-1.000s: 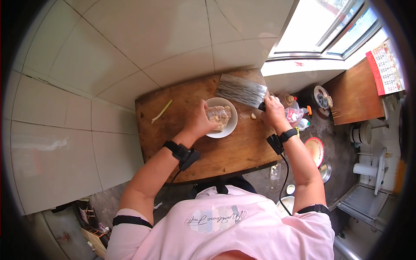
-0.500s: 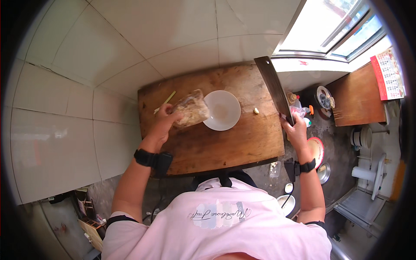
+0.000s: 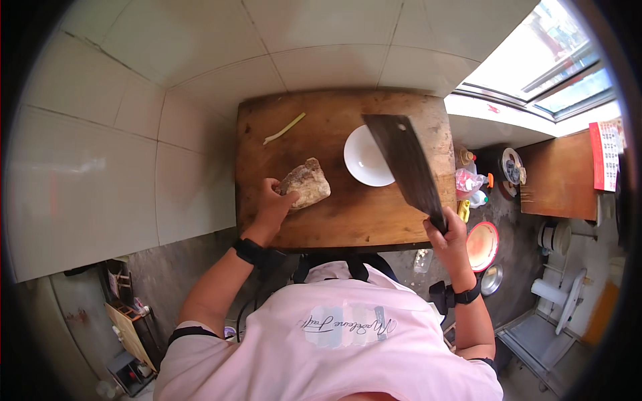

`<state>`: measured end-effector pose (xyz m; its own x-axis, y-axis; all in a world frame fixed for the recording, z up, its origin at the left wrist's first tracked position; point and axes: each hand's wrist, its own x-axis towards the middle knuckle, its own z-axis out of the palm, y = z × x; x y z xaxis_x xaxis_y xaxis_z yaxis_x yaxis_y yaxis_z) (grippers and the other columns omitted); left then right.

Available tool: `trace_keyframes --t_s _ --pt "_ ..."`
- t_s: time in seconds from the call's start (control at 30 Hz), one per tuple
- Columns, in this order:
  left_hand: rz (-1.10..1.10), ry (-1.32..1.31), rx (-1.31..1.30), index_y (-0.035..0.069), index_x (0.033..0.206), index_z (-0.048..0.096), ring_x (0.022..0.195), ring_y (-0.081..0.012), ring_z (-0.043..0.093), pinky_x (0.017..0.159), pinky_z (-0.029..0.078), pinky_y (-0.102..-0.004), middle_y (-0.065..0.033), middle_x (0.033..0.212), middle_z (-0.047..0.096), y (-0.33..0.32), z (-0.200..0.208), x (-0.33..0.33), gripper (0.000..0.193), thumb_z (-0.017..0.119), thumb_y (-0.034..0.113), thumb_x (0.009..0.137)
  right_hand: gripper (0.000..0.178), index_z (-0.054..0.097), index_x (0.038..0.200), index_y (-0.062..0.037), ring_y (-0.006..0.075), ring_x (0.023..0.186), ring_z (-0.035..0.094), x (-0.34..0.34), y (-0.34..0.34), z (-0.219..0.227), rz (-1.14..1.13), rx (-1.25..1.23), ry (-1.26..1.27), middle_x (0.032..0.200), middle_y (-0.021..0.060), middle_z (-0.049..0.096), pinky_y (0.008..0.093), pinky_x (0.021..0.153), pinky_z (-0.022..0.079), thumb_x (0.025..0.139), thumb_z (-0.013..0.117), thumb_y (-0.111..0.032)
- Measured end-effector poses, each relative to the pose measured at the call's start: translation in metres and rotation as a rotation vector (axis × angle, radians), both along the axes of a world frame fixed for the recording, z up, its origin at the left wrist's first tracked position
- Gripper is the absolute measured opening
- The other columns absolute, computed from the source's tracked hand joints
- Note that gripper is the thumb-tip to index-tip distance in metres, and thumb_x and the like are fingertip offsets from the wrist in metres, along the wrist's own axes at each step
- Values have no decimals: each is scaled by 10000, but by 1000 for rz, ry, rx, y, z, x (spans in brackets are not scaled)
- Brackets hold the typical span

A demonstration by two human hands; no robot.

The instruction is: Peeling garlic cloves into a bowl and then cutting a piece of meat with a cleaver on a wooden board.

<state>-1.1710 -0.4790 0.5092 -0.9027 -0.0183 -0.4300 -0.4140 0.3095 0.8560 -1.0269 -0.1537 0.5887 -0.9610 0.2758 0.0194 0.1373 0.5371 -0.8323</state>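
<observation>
My left hand (image 3: 270,208) is closed on a rough brown-and-white chunk (image 3: 306,187), its kind not clear, at the left-middle of the wooden table (image 3: 348,227). In my right hand (image 3: 452,246) is the handle of a dark, broad-bladed cleaver (image 3: 409,164). The blade is raised over the table's right side and covers part of a white bowl (image 3: 361,157). The bowl stands between the chunk and the blade. A pale green stalk (image 3: 285,128), like a piece of scallion, lies beyond my left hand.
Tiled wall (image 3: 194,194) borders the table at left and back. Bottles (image 3: 471,180) stand off its right edge, with a red-rimmed basin (image 3: 482,246) and a metal bowl (image 3: 491,279) nearer me. A wooden board or tabletop (image 3: 558,180) is farther right, below a window.
My right hand has swung the cleaver leftward over the table, in front of the bowl. My left hand has drawn the chunk away from the bowl. A small white piece right of the bowl is now hidden.
</observation>
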Motion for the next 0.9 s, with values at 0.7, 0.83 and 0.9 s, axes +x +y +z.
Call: trace_keyframes --t_s 0.7,0.83,0.9 --pt "-117 152 -158 -31 963 483 770 -205 535 678 452 -318 -118 864 533 -19 -39 34 518 749 236 608 232 543 964 -14 354 705 588 -28 -107 4 305 95 -303 775 179 593 403 620 457 778 638 -116" --pt "-33 149 43 -9 970 516 792 -170 533 700 447 -295 -102 871 541 -27 -35 30 385 708 197 707 239 530 983 -22 378 728 588 -26 -113 5 333 197 -271 810 192 600 427 636 466 793 626 -133" --pt "6 109 116 8 991 525 832 -141 527 736 441 -269 -74 902 542 -36 -31 20 308 673 153 763 233 527 981 -24 380 734 588 -25 -117 7 332 230 -288 820 193 600 430 640 469 800 617 -141"
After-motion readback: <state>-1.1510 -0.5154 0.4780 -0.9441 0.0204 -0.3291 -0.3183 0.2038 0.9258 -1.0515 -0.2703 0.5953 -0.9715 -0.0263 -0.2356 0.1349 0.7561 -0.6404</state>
